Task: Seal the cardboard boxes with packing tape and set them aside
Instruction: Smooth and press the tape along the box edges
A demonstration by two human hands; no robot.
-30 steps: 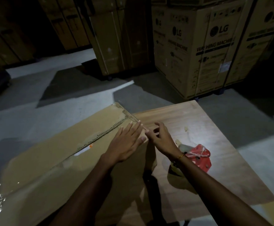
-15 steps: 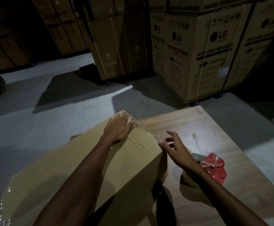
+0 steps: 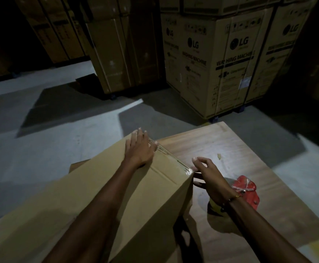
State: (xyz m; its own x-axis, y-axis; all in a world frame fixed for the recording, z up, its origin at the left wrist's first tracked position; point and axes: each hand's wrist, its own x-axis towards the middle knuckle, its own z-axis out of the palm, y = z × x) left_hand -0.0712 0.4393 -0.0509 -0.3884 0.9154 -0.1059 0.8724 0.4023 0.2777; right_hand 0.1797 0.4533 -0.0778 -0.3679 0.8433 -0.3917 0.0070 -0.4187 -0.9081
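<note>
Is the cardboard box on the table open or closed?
Closed. The cardboard box has its flaps flat, with shiny tape along its far edge under the left hand.

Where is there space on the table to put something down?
Bare wood lies at the far end of the table, beyond the right hand, with one small scrap there. It's crowded by the box and tape gun.
</note>
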